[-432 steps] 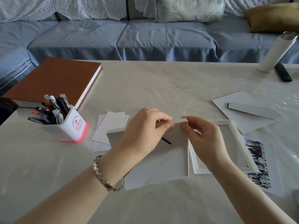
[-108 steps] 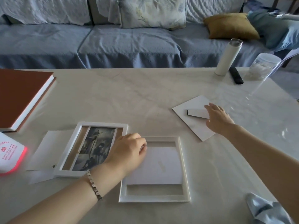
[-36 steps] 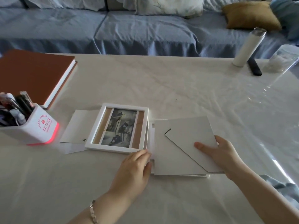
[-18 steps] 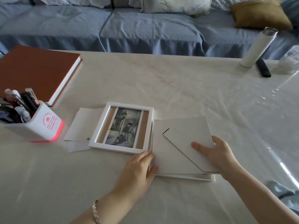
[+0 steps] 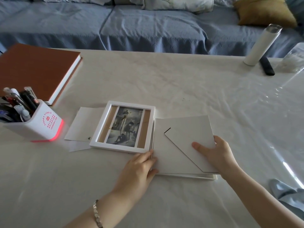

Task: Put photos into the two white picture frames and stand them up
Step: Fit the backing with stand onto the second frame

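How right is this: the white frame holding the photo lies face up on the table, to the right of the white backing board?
Wrong side. The head view shows the white frame lying face up on the table to the left of the white backing board, not to its right.

Bare forearms — silver link bracelet (image 5: 97,216), left wrist

home living room, blue-covered sofa (image 5: 148,27) with cushions (image 5: 264,12), low table (image 5: 181,83)

Blue-covered sofa (image 5: 148,28) behind a pale table (image 5: 181,83) — daylit.
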`<state>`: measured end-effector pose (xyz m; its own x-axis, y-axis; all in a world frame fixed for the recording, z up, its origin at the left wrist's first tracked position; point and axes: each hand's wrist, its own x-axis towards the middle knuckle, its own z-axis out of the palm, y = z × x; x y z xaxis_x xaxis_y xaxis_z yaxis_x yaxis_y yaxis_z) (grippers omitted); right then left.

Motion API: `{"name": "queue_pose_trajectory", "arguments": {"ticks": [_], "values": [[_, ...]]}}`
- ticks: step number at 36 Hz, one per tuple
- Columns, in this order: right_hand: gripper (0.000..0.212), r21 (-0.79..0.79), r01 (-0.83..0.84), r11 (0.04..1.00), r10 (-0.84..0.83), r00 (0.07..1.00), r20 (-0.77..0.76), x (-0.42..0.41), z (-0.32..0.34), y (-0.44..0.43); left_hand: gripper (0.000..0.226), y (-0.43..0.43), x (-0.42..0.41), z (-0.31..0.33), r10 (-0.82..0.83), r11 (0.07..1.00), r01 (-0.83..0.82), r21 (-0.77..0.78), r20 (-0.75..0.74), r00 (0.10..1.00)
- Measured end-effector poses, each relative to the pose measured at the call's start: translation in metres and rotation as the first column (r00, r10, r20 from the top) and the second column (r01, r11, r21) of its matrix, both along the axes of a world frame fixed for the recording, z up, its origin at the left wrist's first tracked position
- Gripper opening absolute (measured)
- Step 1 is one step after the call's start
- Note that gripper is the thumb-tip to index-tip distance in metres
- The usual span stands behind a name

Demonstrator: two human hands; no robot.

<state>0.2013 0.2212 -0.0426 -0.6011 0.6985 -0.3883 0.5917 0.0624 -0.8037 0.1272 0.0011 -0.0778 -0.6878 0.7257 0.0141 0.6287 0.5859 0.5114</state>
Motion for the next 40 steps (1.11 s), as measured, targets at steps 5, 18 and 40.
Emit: {"name": "queue_pose_trajectory", "arguments": {"ticks": [5, 18, 40], "values": [[0.038, 0.025, -0.008, 1.000, 0.008, 1.000, 0.005, -0.001, 0.000, -0.001, 0.031, -0.002, -0.003, 0.000, -0.028, 1.000, 0.028, 0.006, -0.004, 1.000], [0.042, 0.075, -0.012, 0.997, 0.011, 1.000, 0.021, -0.003, -0.001, -0.005, 0.030, -0.001, -0.006, -0.008, 0.044, 0.992, -0.050, 0.117, 0.060, 0.997], [0.038, 0.105, 0.011, 0.994, -0.012, 1.000, 0.011, -0.002, -0.011, -0.004, 0.042, -0.023, 0.002, -0.015, -0.280, 0.958, 0.280, -0.054, -0.359, 0.890]]}}
